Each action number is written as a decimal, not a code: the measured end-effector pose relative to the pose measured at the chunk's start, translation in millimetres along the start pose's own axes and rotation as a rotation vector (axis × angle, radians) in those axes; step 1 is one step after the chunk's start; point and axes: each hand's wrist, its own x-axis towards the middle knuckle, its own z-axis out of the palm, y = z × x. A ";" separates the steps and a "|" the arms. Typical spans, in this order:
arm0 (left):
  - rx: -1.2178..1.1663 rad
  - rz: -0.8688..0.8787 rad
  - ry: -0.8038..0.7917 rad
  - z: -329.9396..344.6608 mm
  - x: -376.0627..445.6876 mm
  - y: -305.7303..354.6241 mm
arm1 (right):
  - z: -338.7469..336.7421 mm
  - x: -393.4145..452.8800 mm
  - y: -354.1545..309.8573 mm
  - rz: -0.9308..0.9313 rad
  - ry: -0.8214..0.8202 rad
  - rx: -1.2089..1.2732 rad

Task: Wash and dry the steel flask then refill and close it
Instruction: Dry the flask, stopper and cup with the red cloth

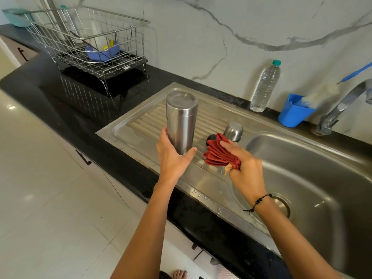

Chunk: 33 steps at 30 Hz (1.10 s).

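Flask [181,119] is being held upside down over the sink's ribbed drainboard [211,119], closed base facing up toward 12 o'clock, long axis near vertical with a slight lean, mouth end hidden down in the left hand [173,156]. Left fingers are wrapping round the lower body on the far side, thumb pressing across the near side, so that hand is clamping the flask. Red cloth [219,154] is sitting bunched in the right hand [244,170], fingers curling round it, index lying over the top of the folds. From the cloth, the flask wall is lying at about 9 to 10 o'clock, near but not touching; a gap is showing between them. Right hand is the nearer one for wiping, so drying looks like the step in hand, judging by the layout. Steel cap [233,131] is standing on the drainboard at 12 o'clock from the cloth, a dark round stopper [211,138] just beside it. Plastic water bottle [264,87] is standing by the wall at 1 o'clock, likely the refill source.
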 end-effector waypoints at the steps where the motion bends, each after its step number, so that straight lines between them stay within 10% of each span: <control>1: 0.022 0.115 0.071 -3.7 -3.2 1.9 | -0.2 0.0 -0.3 0.004 0.003 0.002; 6: 0.016 0.690 0.464 -6.8 -10.2 40.8 | -4.0 0.6 -4.8 0.067 0.040 0.015; 11: 0.004 0.911 0.293 35.0 -28.2 81.9 | -15.0 2.8 4.6 0.192 0.106 -0.047; 18: 0.470 0.484 -0.270 90.8 -9.6 36.7 | -49.9 -11.4 33.7 0.371 0.173 -0.139; 26: 0.791 0.122 -0.405 129.6 26.1 20.0 | -72.2 -29.8 54.6 0.479 0.170 -0.125; 29: 0.569 0.033 -0.333 137.4 33.7 26.0 | -77.8 -26.8 60.7 0.475 0.190 -0.045; 33: -0.353 -0.330 -0.528 138.2 25.0 71.5 | -101.2 -9.1 53.2 0.482 0.333 0.019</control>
